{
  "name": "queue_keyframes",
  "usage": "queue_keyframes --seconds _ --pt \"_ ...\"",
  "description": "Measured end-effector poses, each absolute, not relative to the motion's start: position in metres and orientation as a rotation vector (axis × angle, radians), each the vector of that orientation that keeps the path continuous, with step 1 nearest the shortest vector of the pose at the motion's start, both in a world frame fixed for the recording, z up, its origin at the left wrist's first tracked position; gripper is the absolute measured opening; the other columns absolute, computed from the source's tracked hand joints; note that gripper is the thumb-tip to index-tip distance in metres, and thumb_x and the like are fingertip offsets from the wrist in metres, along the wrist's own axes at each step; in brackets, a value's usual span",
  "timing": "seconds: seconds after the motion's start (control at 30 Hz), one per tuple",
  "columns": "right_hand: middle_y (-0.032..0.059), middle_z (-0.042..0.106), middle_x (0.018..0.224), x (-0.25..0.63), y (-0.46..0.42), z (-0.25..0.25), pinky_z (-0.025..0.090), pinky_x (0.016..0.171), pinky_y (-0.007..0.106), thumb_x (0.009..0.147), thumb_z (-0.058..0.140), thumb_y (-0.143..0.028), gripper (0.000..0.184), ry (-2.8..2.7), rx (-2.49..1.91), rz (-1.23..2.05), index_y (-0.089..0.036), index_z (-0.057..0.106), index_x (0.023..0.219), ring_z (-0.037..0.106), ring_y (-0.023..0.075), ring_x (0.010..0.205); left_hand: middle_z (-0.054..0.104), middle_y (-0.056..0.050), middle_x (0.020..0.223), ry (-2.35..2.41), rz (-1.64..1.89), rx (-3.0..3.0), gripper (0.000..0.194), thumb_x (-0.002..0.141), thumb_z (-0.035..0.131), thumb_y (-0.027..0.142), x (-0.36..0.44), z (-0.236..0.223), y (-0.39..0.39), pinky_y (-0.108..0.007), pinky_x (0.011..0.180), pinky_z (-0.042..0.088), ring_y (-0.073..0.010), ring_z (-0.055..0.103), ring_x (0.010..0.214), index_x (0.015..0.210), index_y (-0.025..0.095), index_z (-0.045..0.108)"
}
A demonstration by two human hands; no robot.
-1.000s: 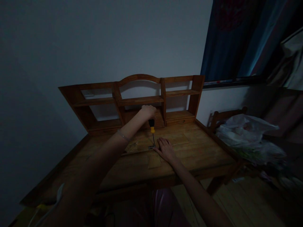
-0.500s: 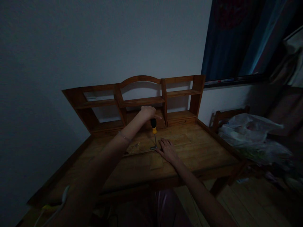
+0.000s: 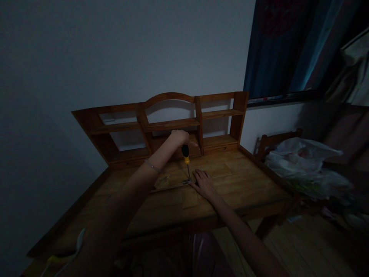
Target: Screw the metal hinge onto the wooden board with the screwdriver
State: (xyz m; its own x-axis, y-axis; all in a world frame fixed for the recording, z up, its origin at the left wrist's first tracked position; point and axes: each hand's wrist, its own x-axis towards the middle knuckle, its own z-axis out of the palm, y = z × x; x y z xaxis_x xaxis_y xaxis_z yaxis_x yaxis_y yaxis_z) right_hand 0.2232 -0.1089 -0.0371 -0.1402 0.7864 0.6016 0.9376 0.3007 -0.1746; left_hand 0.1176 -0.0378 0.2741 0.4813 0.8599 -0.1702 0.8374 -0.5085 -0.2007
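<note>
Across the back, a pale wall (image 3: 129, 50) fills most of the view, with a dark blue curtain (image 3: 276, 57) at its right. Below stands a wooden worktop (image 3: 245, 188), dimly lit, its front edge towards the person. Along its rear runs a shelf unit (image 3: 173, 124) with an arched middle rail. Right of the worktop, clear plastic bags (image 3: 302, 157) sit heaped in front of a chair (image 3: 263, 143). What looks like a thin panel (image 3: 173, 179) lies flat near the middle of the worktop.

The right grip (image 3: 204, 187) rests palm down there, fingers stretched out and slightly spread, the thumb at the right end of a metal piece (image 3: 186, 182). The left grip (image 3: 180, 137) is closed from above round the black handle of a screwdriver (image 3: 186, 158), which stands nearly upright, its yellow collar and shaft showing below. The tip meets the metal piece near its right end; whether it sits in a screw is too dark to tell. A thin bracelet (image 3: 151, 165) circles the left forearm.
</note>
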Motion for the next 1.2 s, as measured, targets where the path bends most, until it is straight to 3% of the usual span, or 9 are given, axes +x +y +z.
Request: queue_keyframes --seconds 0.13,0.3,0.43,0.57,0.63,0.73,0.9,1.07,1.2 --pt "0.0156 0.054 0.138 0.224 -0.108 -0.038 0.031 0.11 0.045 0.095 0.041 -0.061 0.061 -1.971 -1.527 -0.316 -0.017 0.053 0.136 0.045 0.0278 0.131 0.073 -0.016 0.077 -1.643 0.413 -2.495 0.061 0.071 0.062 0.074 0.122 0.266 -0.039 -0.033 0.085 0.05 -0.0315 0.068 0.094 0.087 0.017 0.077" --pt "0.0153 0.054 0.138 0.224 -0.108 -0.037 0.031 0.11 0.045 0.095 0.043 -0.06 0.059 -1.982 -1.538 -0.308 -0.018 0.053 0.136 0.045 0.0278 0.131 0.075 -0.011 0.089 -1.478 0.545 -2.62 0.041 0.069 0.076 0.047 0.118 0.276 -0.038 -0.031 0.085 0.05 -0.0283 0.067 0.096 0.1 0.021 0.077" --pt "0.015 0.055 0.137 0.223 -0.108 -0.036 0.031 0.109 0.044 0.095 0.044 -0.06 0.059 -1.984 -1.538 -0.312 -0.018 0.053 0.135 0.045 0.0277 0.13 0.071 -0.002 0.118 -1.306 0.503 -2.741 0.061 0.06 0.08 0.044 0.116 0.284 -0.039 -0.026 0.093 0.046 -0.0241 0.06 0.113 0.119 0.031 0.069" --pt "0.015 0.054 0.138 0.223 -0.109 -0.036 0.03 0.11 0.044 0.095 0.042 -0.06 0.06 -1.979 -1.535 -0.326 -0.018 0.053 0.136 0.045 0.0276 0.131 0.075 -0.013 0.094 -1.472 0.563 -2.629 0.054 0.067 0.072 0.061 0.118 0.277 -0.039 -0.027 0.082 0.05 -0.0275 0.067 0.096 0.097 0.016 0.076" --pt "0.0151 0.054 0.138 0.223 -0.109 -0.037 0.03 0.11 0.044 0.095 0.04 -0.061 0.061 -1.974 -1.536 -0.329 -0.018 0.053 0.136 0.045 0.0277 0.131 0.074 -0.015 0.085 -1.561 0.581 -2.645 0.052 0.073 0.067 0.061 0.118 0.272 -0.037 -0.029 0.076 0.052 -0.0268 0.069 0.085 0.089 0.012 0.075" --pt "0.0151 0.054 0.138 0.223 -0.108 -0.038 0.03 0.11 0.044 0.095 0.039 -0.063 0.063 -1.969 -1.533 -0.326 -0.017 0.053 0.135 0.045 0.0277 0.131 0.074 -0.013 0.091 -1.532 0.604 -2.772 0.046 0.073 0.071 0.05 0.115 0.27 -0.032 -0.03 0.073 0.054 -0.0237 0.07 0.08 0.102 0.014 0.072" --pt "0.0148 0.054 0.138 0.223 -0.109 -0.037 0.031 0.11 0.044 0.095 0.04 -0.064 0.063 -1.965 -1.532 -0.313 -0.018 0.053 0.136 0.046 0.0276 0.13 0.072 -0.009 0.112 -1.385 0.626 -2.878 0.065 0.063 0.08 0.042 0.114 0.276 -0.032 -0.027 0.078 0.053 -0.0219 0.068 0.09 0.122 0.022 0.064" --pt "0.0147 0.054 0.138 0.223 -0.109 -0.037 0.029 0.111 0.044 0.095 0.042 -0.061 0.06 -1.965 -1.527 -0.308 -0.018 0.053 0.135 0.045 0.0271 0.131 0.074 -0.016 0.098 -1.504 0.532 -2.716 0.055 0.077 0.065 0.058 0.12 0.267 -0.039 -0.028 0.073 0.054 -0.0247 0.07 0.08 0.106 0.011 0.071" --pt "0.0154 0.054 0.138 0.223 -0.108 -0.038 0.03 0.11 0.045 0.095 0.042 -0.062 0.061 -1.962 -1.53 -0.309 -0.018 0.054 0.134 0.045 0.0275 0.131 0.075 -0.015 0.097 -1.444 0.559 -2.682 0.04 0.086 0.058 0.044 0.121 0.261 -0.033 -0.026 0.072 0.053 -0.0218 0.07 0.079 0.103 0.01 0.073"
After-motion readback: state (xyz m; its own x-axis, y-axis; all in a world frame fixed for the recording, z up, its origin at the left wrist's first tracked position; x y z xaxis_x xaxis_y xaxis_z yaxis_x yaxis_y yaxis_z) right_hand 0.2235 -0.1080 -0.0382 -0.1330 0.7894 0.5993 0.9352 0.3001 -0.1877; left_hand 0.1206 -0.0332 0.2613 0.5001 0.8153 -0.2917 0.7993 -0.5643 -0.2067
